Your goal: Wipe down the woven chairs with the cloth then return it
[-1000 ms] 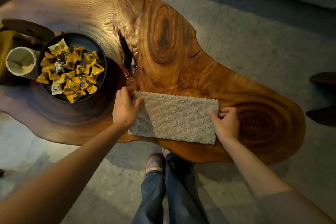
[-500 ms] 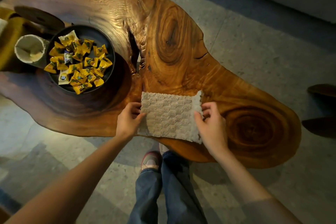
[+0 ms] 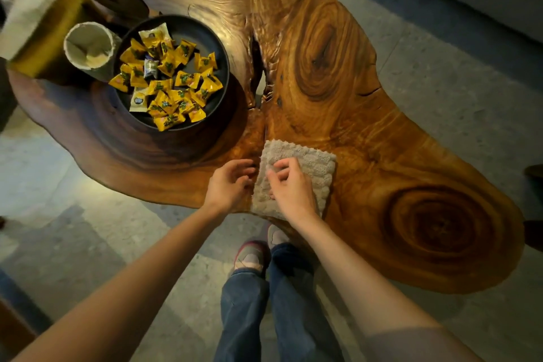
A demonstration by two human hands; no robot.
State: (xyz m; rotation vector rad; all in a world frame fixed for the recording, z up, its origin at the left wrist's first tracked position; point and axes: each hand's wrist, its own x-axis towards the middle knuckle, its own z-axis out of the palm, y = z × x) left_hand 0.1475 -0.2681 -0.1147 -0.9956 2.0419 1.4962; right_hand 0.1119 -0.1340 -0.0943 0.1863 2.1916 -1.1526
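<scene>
**Cloth squared up at the table's near edge**

A person's right hand lies on the folded square, thumb and forefinger pinching its left edge. The left hand sits just beside it, curled fingertips at that same edge, though its grip cannot be told. For a tidy return, line up the edges and press flat, short of the sweets bowl beyond the left hand.

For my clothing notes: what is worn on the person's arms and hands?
Both forearms are bare. A grey sleeve covers only the right upper arm. No glove, ring or watch shows on the left hand or the right hand.
</scene>
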